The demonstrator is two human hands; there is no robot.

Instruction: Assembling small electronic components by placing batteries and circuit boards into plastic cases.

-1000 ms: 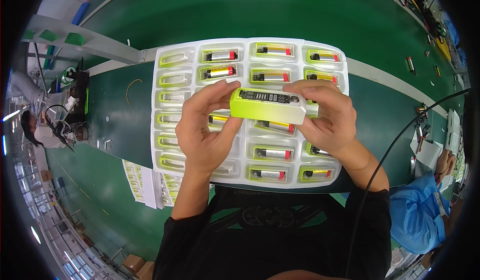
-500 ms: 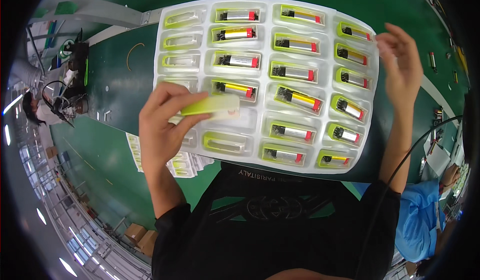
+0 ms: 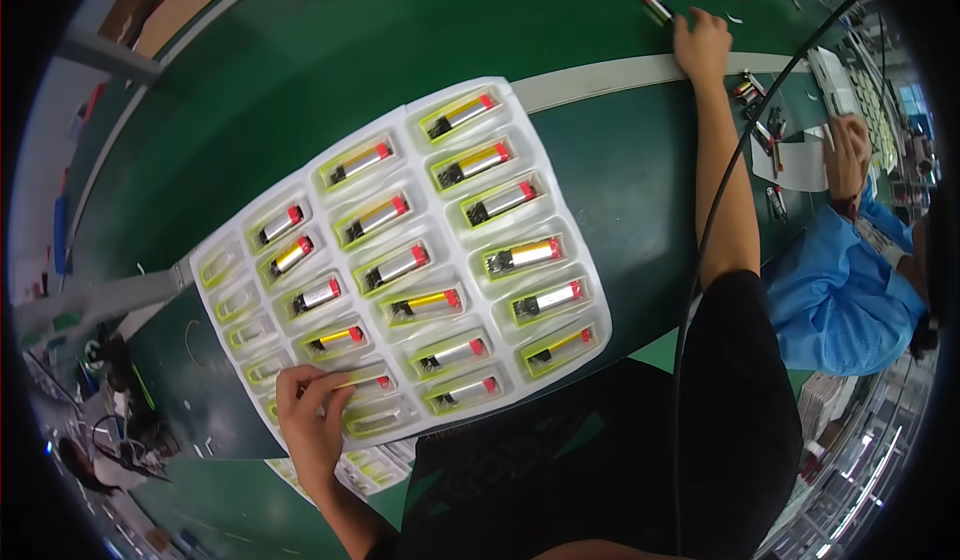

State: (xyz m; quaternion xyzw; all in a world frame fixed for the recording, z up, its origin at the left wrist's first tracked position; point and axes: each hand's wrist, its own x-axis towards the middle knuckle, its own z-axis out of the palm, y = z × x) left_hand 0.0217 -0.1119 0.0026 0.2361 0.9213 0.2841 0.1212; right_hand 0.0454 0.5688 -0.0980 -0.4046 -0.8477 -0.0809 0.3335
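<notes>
Right hand [image 3: 703,48] is now up at one o'clock, by one battery [image 3: 658,8]; left hand [image 3: 311,418] touches one case [image 3: 364,384] in one tray [image 3: 412,155] at seven. Sixteen other cases [image 3: 528,358] hold batteries. I can't tell if fingers grip.

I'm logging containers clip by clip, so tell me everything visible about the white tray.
The tray is white and looks like thin moulded plastic, with pockets in four columns. It lies turned askew on the green table. Its pockets hold cases with yellow-green edges; most contain a silver or yellow cell with a red end, but the cases visible in the leftmost column show none. The left hand is at a pocket near its lower left; whether it touches the tray itself is unclear.
</notes>
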